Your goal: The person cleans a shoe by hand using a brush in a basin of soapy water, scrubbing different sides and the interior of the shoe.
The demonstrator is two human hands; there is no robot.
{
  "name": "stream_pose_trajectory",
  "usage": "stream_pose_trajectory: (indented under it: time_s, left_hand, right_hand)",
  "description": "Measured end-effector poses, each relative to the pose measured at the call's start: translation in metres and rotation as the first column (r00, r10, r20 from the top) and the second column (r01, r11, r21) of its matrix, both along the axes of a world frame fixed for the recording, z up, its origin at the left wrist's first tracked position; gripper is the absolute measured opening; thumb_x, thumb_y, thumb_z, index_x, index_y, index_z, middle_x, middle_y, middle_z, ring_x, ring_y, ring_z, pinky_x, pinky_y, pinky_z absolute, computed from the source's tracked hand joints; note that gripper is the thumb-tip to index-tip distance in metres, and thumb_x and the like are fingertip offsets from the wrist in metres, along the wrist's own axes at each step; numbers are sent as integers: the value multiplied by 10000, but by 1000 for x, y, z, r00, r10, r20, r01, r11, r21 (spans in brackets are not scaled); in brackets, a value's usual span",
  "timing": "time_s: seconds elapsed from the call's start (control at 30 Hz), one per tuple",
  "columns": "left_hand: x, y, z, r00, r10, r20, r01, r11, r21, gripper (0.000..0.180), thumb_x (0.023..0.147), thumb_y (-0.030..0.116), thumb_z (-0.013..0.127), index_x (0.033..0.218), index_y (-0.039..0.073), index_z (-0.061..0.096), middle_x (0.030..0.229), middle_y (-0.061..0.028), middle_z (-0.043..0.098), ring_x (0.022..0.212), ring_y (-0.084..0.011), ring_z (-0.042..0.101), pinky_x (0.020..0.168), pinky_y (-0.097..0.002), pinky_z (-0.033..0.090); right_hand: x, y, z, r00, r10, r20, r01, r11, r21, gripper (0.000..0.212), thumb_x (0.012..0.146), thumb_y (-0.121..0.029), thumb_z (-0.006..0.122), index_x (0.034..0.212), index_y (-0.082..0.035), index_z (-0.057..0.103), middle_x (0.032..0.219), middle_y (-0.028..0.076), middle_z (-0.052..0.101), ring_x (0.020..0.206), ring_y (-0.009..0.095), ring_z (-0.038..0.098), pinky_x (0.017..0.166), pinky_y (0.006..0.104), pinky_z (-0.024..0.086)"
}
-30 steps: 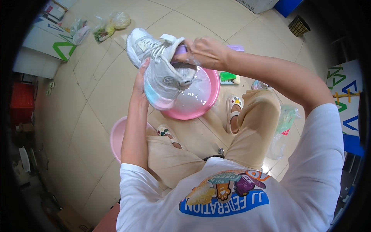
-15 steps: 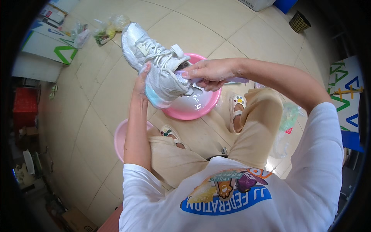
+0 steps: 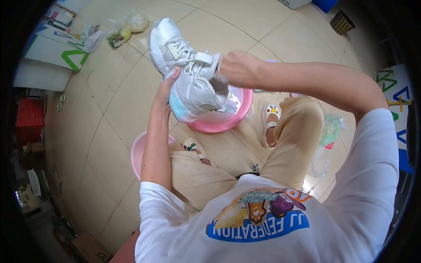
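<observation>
A wet white lace-up sneaker (image 3: 193,72) with a pale blue patch near its heel is tilted up in front of me, toe pointing away. My left hand (image 3: 166,85) grips it from the sole side, the thumb pressed on its side. My right hand (image 3: 239,69), smeared by motion, is closed at the shoe's opening by the tongue. It holds a lilac brush (image 3: 271,60); only a bit of the handle shows past the wrist, and the bristles are hidden. Below the shoe stands a pink basin (image 3: 217,128) of whitish, sudsy water.
Another pink basin (image 3: 137,153) sits left of my left foot. A clear plastic bag (image 3: 329,131) lies right of my right leg. Farther off on the tiled floor are bags of vegetables (image 3: 118,37), a dark wastebasket (image 3: 342,23), a white carton (image 3: 57,50) and a red crate (image 3: 30,111).
The right hand with the brush has moved up and away, from the heel side of the opening to the tongue side. The shoe has shifted slightly right with the left hand.
</observation>
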State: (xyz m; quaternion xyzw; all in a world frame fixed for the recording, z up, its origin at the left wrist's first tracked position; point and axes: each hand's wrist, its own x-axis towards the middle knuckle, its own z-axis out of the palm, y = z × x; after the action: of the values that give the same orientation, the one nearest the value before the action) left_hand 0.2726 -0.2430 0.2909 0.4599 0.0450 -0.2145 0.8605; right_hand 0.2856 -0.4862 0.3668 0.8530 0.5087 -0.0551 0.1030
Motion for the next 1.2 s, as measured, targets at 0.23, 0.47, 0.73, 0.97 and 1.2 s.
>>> stream_pose_trajectory:
  time_s: [0.23,0.47,0.73,0.97,1.2]
  left_hand:
    - [8,-1,-9,995,70,71,-77,992,103,649,837,368,730,1310,-21,514,1238,-140,608,1108,-252,602,967,-372,483]
    - [7,-8,-20,986,120,117,-108,989,-102,662,921,443,613,1389,14,427,1321,-139,557,1171,-265,573,1032,-403,446]
    - [9,-17,-23,956,276,100,-263,956,-133,657,937,454,586,1403,26,411,1361,-143,528,1223,-272,537,1059,-417,423]
    - [7,-22,-20,975,222,12,-218,966,-140,656,934,432,598,1403,14,410,1371,-148,522,1227,-284,532,1066,-418,415]
    - [22,-14,-31,942,336,19,-327,926,-191,600,981,405,514,1418,15,383,1382,-169,508,1230,-303,536,1069,-446,419]
  right_hand:
    - [-28,-11,-53,890,77,-449,170,858,484,220,946,-275,535,942,-65,600,776,108,629,710,248,636,556,393,515]
    - [-35,-47,-28,-417,299,-859,806,558,-197,366,1033,-469,365,860,-149,407,566,-63,261,419,32,208,344,211,171]
    - [-39,-60,-12,35,48,-998,920,390,51,416,1033,-430,403,1326,-148,493,588,-55,360,454,70,286,400,250,274]
    - [-32,-20,-36,858,-201,-473,500,541,676,517,1007,-377,473,1486,-217,364,618,95,584,481,267,538,493,396,451]
    - [-27,-39,-32,865,-382,-327,502,657,562,530,992,-340,490,1492,-253,341,626,125,621,551,343,598,537,435,499]
